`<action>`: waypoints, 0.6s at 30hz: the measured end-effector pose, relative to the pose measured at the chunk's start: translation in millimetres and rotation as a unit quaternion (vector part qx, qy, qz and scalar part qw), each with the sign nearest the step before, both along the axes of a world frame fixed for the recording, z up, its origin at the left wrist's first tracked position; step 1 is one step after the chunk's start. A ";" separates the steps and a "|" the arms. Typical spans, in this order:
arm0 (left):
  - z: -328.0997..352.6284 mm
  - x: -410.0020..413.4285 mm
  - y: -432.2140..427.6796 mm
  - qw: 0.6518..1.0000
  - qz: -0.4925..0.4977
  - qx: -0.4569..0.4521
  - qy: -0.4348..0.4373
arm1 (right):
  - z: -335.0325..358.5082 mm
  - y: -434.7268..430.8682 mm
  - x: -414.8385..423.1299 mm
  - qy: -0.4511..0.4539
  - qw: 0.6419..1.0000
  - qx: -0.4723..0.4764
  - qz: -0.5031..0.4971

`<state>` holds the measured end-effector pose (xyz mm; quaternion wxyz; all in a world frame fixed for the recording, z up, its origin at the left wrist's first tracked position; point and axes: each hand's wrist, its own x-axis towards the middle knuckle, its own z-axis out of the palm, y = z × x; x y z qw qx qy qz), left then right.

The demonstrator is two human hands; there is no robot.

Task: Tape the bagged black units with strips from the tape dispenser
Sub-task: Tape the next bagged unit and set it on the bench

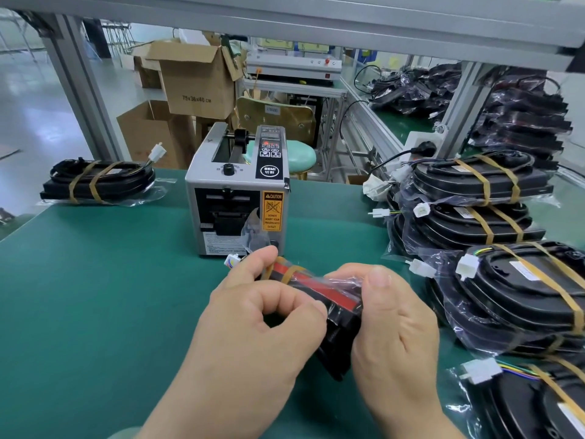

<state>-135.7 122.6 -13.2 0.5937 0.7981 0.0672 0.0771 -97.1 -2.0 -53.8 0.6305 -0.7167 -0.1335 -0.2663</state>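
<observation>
A bagged black unit (335,315) with a red face stands on its edge above the green mat, held between both hands. My left hand (253,315) grips its left side, fingers curled over the brown tape strips. My right hand (392,315) holds the right side, thumb pressing the clear bag onto the top edge. The unit's white connector (232,259) sticks out at the left. The grey tape dispenser (237,191) stands right behind, its outlet facing me.
Several taped bagged units are stacked at the right (506,280). One taped unit (98,182) lies at the far left of the green mat (95,296). Cardboard boxes (196,80) and a mint stool (297,155) stand beyond the table.
</observation>
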 end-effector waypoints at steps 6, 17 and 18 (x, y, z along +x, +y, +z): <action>2.7 0.9 -3.3 1.000 0.006 -0.001 -0.001 | 0.8 1.5 -0.7 -0.005 1.000 -0.006 -0.010; -0.4 0.9 -6.1 0.998 0.021 0.053 0.003 | 2.4 2.1 -2.1 -0.009 1.000 -0.006 -0.007; -0.9 1.0 -6.2 0.998 0.021 0.057 0.000 | 2.3 2.1 -2.1 -0.009 1.000 -0.004 -0.006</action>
